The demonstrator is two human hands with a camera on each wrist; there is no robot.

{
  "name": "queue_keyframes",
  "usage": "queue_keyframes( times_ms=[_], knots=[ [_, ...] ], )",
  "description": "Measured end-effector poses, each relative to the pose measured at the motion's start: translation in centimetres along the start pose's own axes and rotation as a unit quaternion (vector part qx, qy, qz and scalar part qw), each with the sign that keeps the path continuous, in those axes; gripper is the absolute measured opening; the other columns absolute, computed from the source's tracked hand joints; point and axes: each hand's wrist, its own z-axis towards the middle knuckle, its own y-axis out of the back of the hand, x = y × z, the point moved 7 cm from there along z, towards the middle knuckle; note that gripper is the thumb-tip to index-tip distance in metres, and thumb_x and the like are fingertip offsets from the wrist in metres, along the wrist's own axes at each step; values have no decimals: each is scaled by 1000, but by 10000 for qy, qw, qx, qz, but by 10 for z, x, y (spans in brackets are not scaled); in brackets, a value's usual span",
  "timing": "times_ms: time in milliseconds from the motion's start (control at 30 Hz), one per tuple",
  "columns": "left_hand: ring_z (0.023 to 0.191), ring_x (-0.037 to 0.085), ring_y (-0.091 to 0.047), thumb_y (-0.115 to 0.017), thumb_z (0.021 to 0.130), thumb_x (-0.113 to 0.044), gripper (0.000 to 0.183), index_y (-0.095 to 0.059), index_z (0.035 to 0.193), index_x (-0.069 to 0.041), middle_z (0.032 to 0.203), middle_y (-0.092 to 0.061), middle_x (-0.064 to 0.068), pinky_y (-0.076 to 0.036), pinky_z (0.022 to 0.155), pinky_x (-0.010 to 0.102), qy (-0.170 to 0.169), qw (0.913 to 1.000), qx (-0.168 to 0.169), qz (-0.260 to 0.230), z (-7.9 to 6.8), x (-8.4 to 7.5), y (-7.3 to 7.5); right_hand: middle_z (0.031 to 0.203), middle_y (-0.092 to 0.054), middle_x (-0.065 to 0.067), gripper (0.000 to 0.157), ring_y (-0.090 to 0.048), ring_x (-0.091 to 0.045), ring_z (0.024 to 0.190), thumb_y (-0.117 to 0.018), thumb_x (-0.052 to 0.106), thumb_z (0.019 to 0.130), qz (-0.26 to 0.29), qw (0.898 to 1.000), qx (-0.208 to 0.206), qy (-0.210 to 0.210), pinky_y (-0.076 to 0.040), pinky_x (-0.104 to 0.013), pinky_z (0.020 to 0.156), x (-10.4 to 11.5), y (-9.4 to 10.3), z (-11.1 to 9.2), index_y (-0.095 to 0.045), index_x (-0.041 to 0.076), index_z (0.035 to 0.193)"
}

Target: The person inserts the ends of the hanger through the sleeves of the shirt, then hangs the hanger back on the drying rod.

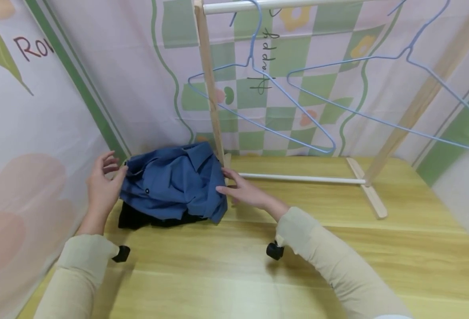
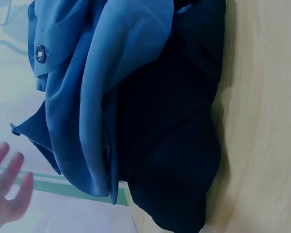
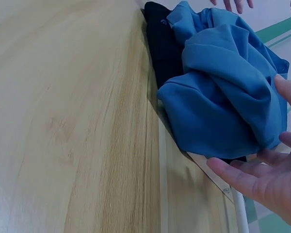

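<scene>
A crumpled blue shirt [image 1: 172, 181] with dark buttons lies on top of a black garment [image 1: 132, 217], at the left side of the table. My left hand [image 1: 103, 188] hovers by the shirt's left end with loosely bent fingers; the left wrist view shows a gap between fingers and cloth. At the shirt's right end is my right hand [image 1: 244, 190], its fingers spread and relaxed. In the right wrist view its fingertips [image 3: 218, 165] lie close against the shirt's edge, and I cannot tell whether they touch. Neither hand grips the cloth.
Behind the clothes stands a wooden rack with a white top rail [image 1: 298, 4] and a lower rail [image 1: 298, 178]. Two blue wire hangers, one nearer [image 1: 294, 99] and one farther right [image 1: 429, 71], hang from it. A patterned curtain [image 1: 170, 88] borders the wooden table [image 1: 202, 274].
</scene>
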Motion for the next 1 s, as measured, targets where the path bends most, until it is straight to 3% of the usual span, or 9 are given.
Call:
queue_keyframes(
  times_ms=[200, 333, 467, 600, 700, 867, 1000],
  knots=[
    [139, 41, -41, -61, 103, -41, 76, -25, 163, -12, 155, -38, 24, -40, 107, 55, 989, 9923, 700, -248, 1, 24, -3, 169, -14, -15, 79, -47, -39, 137, -58, 34, 106, 80, 9999, 12, -131, -52, -52, 97, -1, -6, 6, -9, 18, 166],
    [148, 46, -23, -60, 101, -48, 87, -14, 165, -11, 164, -19, 27, -32, 111, 63, 1469, 9823, 1070, -452, 2, 39, -10, 169, -14, -16, 78, -55, -40, 128, -57, 32, 107, 191, 9996, -107, -200, -53, -51, 95, -4, -6, 8, -9, 17, 166],
    [150, 48, -16, -58, 100, -53, 95, -4, 166, -11, 167, -5, 27, -32, 109, 66, 1846, 9693, 1504, -619, 3, 48, -21, 168, -14, -17, 78, -57, -41, 125, -57, 32, 107, 387, 9988, -186, -251, -54, -50, 93, -6, -6, 8, -9, 17, 166],
    [149, 50, -16, -54, 100, -57, 99, 1, 165, -8, 166, -2, 31, -31, 110, 67, 1873, 9623, 1938, -367, 2, 51, -30, 169, -12, -17, 79, -50, -39, 133, -58, 33, 106, 638, 9972, -233, -327, -53, -49, 95, -7, -9, 10, -9, 19, 166],
    [149, 51, -15, -54, 100, -55, 98, -1, 164, -2, 165, -4, 33, -26, 115, 63, 1715, 9628, 2083, -165, 2, 49, -35, 169, -11, -16, 79, -44, -39, 138, -58, 32, 106, 851, 9953, -281, -374, -52, -48, 96, -9, -12, 12, -9, 20, 166],
    [151, 48, -11, -55, 100, -56, 99, -5, 163, 2, 166, -1, 31, -19, 119, 60, 1736, 9640, 2006, -196, 2, 49, -37, 169, -12, -17, 80, -47, -37, 133, -60, 29, 104, 937, 9939, -450, -371, -53, -42, 87, -10, -16, 16, -9, 18, 166],
    [151, 46, -15, -59, 99, -56, 95, -15, 163, 1, 167, -8, 28, -22, 119, 58, 1732, 9678, 1819, -156, 3, 43, -37, 168, -16, -18, 82, -52, -35, 123, -61, 29, 104, 862, 9941, -543, -365, -53, -40, 80, -8, -16, 18, -9, 17, 166]
  ],
)
